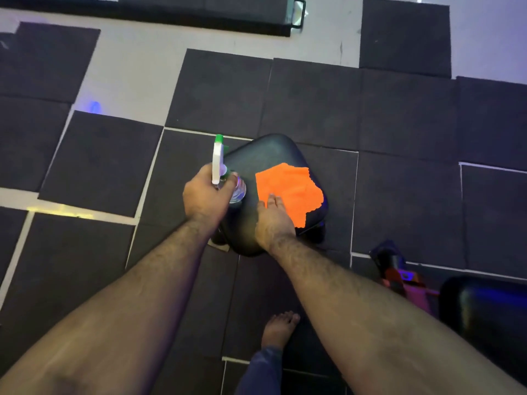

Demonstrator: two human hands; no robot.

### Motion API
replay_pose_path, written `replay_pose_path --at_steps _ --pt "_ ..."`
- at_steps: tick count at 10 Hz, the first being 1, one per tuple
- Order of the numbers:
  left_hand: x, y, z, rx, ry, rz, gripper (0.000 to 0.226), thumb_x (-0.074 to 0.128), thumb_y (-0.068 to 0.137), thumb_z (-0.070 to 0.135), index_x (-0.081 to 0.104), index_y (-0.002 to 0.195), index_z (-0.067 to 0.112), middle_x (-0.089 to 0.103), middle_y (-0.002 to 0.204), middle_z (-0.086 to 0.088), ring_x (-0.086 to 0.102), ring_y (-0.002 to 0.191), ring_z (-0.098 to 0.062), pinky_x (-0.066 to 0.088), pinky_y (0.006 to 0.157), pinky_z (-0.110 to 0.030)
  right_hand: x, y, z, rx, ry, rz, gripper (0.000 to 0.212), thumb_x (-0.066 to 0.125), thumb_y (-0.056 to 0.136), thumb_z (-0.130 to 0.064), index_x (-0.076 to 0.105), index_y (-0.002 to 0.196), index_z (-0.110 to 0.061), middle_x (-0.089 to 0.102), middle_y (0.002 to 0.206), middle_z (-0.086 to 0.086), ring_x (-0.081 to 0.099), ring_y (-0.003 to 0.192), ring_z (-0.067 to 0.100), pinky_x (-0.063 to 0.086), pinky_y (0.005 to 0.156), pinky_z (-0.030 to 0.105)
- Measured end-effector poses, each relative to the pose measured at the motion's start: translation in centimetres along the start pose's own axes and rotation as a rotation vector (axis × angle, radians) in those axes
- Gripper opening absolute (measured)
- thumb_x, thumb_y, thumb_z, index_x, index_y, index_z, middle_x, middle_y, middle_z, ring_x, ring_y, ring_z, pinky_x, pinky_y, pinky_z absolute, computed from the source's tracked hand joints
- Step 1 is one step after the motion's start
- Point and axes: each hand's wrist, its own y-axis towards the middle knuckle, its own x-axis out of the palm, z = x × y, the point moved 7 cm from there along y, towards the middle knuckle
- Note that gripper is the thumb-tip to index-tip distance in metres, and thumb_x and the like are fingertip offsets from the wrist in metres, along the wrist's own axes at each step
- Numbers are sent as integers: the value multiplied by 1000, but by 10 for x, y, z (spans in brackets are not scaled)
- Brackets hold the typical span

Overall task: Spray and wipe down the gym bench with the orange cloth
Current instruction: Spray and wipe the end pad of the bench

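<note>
Bench pad: dark, centre frame.
Orange cloth: spread at pad's 3 o'clock, ready for wiping.
Right hand: flat, fingertips pinning cloth.
Left hand: gripping spray bottle, nozzle toward 12 o'clock.

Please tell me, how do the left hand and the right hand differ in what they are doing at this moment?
The left hand has its fingers curled round the spray bottle and holds it up, while the right hand lies flat. The left hand is beside the black seat pad; the right hand rests on it, its straight fingers touching the orange cloth. Both are bare.
</note>
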Motion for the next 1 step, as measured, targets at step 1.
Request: replay_pose_path --at_steps 1 --pt "5 -4 -8 -42 115 -83 50 81 84 55 69 127 32 78 105 4 73 108 -27 49 84 -29 -5 -6 7 -46 11 20 70 49 104 -17 20 167 -10 5 177 20 5 165 33 9 131 36"
